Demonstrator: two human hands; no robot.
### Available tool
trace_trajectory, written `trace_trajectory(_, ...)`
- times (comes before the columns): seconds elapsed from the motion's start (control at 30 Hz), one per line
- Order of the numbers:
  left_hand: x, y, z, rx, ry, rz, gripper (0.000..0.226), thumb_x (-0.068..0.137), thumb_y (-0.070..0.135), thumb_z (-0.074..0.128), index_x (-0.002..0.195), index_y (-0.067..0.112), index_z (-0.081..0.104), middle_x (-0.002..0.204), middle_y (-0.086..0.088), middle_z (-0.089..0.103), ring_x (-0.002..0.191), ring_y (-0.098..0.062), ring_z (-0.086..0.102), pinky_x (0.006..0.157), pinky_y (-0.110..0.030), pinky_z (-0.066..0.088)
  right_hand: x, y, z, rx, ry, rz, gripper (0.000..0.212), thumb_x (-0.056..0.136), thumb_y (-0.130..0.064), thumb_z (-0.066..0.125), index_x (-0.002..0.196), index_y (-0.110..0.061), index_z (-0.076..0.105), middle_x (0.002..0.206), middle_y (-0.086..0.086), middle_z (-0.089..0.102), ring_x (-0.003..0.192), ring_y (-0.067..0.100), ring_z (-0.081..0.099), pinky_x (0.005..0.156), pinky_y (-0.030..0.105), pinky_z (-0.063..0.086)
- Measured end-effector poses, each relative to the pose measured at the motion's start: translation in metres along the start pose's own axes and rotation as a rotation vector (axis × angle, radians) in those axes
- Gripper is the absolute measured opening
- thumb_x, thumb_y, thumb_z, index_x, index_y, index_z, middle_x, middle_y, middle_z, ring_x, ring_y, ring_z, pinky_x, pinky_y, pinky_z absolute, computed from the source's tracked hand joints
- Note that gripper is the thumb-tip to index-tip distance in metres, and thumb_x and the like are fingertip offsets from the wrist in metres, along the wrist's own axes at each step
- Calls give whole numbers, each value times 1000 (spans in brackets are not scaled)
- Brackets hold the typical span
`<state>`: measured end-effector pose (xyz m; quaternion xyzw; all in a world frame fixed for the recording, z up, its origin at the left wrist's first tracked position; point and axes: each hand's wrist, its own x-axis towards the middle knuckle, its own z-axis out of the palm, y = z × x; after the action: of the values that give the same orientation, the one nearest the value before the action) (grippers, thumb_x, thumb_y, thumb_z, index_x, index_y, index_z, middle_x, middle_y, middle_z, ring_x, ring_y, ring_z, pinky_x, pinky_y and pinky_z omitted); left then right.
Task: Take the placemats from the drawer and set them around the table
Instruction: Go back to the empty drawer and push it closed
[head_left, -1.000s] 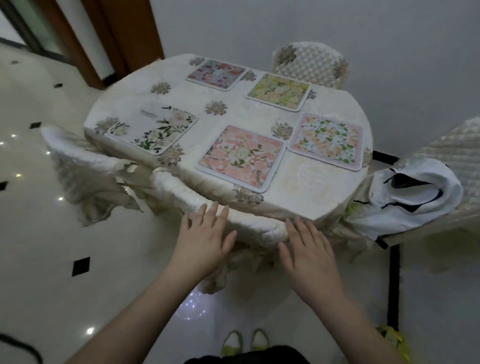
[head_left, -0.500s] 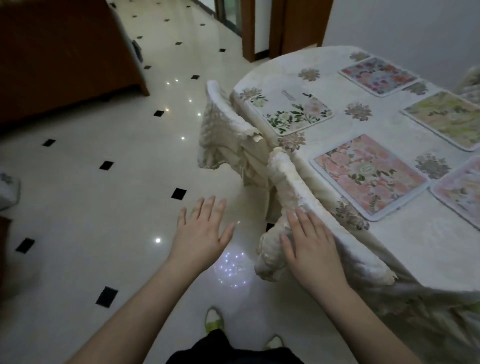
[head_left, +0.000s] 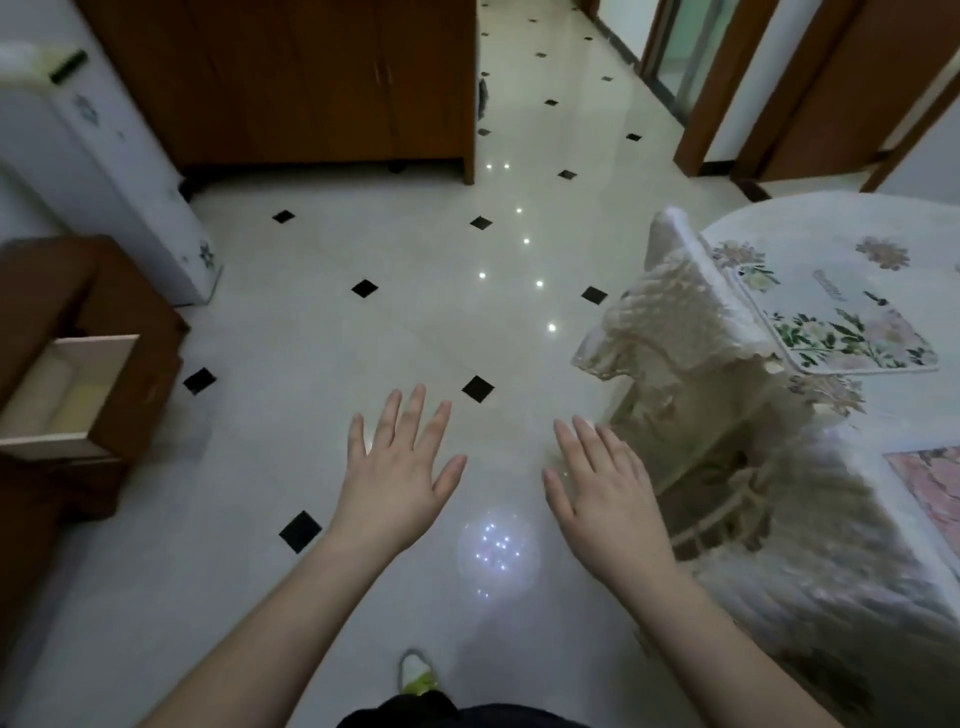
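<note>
Both hands, left (head_left: 397, 475) and right (head_left: 605, 491), hover over the floor (head_left: 415, 322), fingers spread, holding nothing; drawer (head_left: 67, 395) open

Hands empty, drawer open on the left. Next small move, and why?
Probably step left and reach the left hand to the open drawer. Both it and the right hand hold nothing, and a placemat already lies on the table.
</note>
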<state>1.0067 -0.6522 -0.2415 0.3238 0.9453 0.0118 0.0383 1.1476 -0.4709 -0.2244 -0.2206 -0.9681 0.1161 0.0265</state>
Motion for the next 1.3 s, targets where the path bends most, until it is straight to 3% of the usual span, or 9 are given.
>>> trace_trajectory(0.13, 7, -74, -7, -17, -10, -88, 73, 90, 64, -4, 158, 35, 2, 167, 4, -9, 153, -19, -12, 120, -52, -4, 46, -68, 15, 0, -33, -101, 59, 103, -47, 28, 157, -25, 19, 164, -1, 19, 152, 21, 12, 121, 36, 8)
trace_trajectory(0.37, 16, -173, -14, 3, 41, -242, 68, 97, 64, 11, 158, 33, 6, 168, 3, -2, 154, -21, -6, 120, -54, -1, 111, -154, 33, -22, -61, -255, 59, 103, -48, 26, 157, -28, 15, 164, -4, 15, 152, 19, 10, 121, 34, 4)
trace_trajectory(0.67, 49, -255, -8, 24, 42, -409, 73, 95, 64, 2, 159, 30, 5, 168, 2, -1, 154, -23, -5, 120, -49, -6, 207, -224, 64, -26, -116, -425, 59, 103, -47, 32, 156, -24, 23, 163, 0, 22, 151, 22, 16, 121, 36, 8)
trace_trajectory(0.8, 85, -290, -7, 29, 41, -477, 70, 97, 63, 9, 159, 30, 2, 168, 2, -1, 154, -24, -7, 119, -46, -12, 265, -252, 80, 0, -122, -502, 58, 103, -48, 27, 156, -24, 23, 163, 1, 23, 151, 23, 18, 121, 37, 10)
trace_trajectory(0.97, 133, -333, -25, 69, 43, -573, 72, 96, 63, 10, 158, 28, 18, 166, 0, 15, 154, -25, 7, 121, -51, 2, 345, -283, 85, 40, -144, -563, 56, 103, -44, 34, 155, -21, 28, 161, 3, 28, 149, 26, 23, 120, 41, 15)
trace_trajectory(1.07, 154, -361, -26, 83, 32, -663, 71, 97, 62, 14, 158, 28, 22, 166, 0, 17, 154, -25, 10, 121, -51, 6, 392, -305, 92, 31, -182, -627, 58, 103, -45, 33, 156, -22, 23, 163, 3, 23, 151, 24, 18, 121, 40, 13)
trace_trajectory(1.3, 169, -421, -9, 33, 11, -836, 70, 96, 64, 10, 157, 31, 19, 166, -1, 17, 153, -28, 9, 119, -47, -3, 445, -390, 121, 17, -289, -818, 59, 103, -47, 26, 157, -25, 15, 165, -1, 15, 152, 20, 9, 122, 37, 5)
